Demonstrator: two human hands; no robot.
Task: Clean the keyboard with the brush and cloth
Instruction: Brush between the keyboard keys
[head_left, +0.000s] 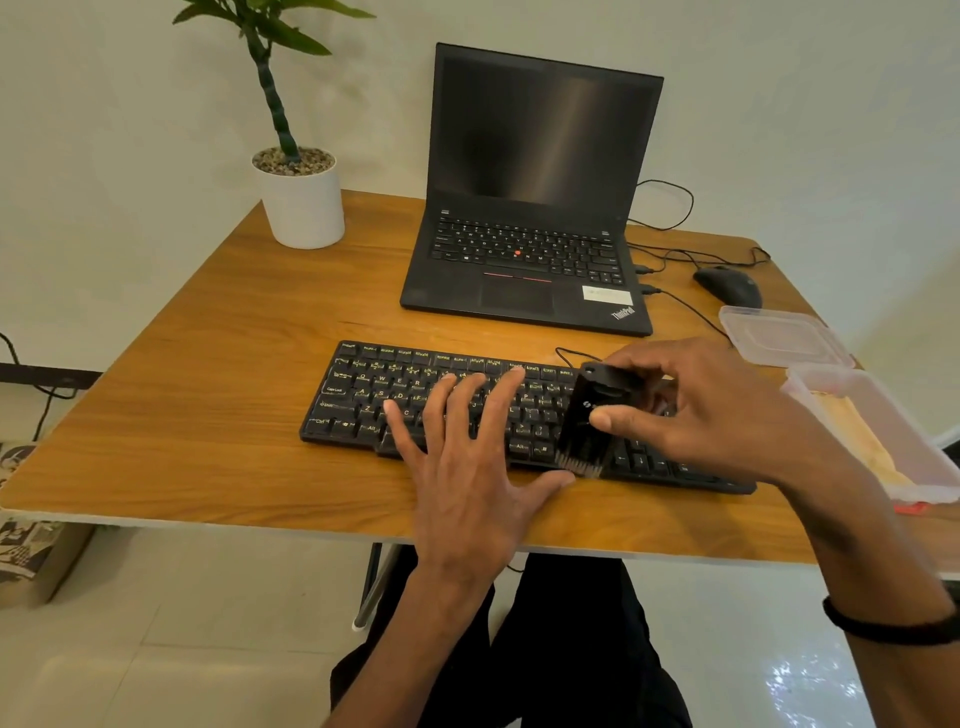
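Observation:
A black keyboard (363, 395) lies across the near part of the wooden table (208, 415). My left hand (467, 457) rests flat on its middle keys, fingers spread, holding nothing. My right hand (701, 410) grips a black brush (592, 415) upright, with its bristles touching the keys near the keyboard's front edge, right of centre. A yellowish cloth (857, 441) seems to lie inside a clear plastic box (883, 415) at the right edge of the table.
An open black laptop (524, 234) stands behind the keyboard. A black mouse (727, 286) with cables sits at the far right, with a clear plastic lid (779, 338) near it. A potted plant (301, 197) stands at the back left.

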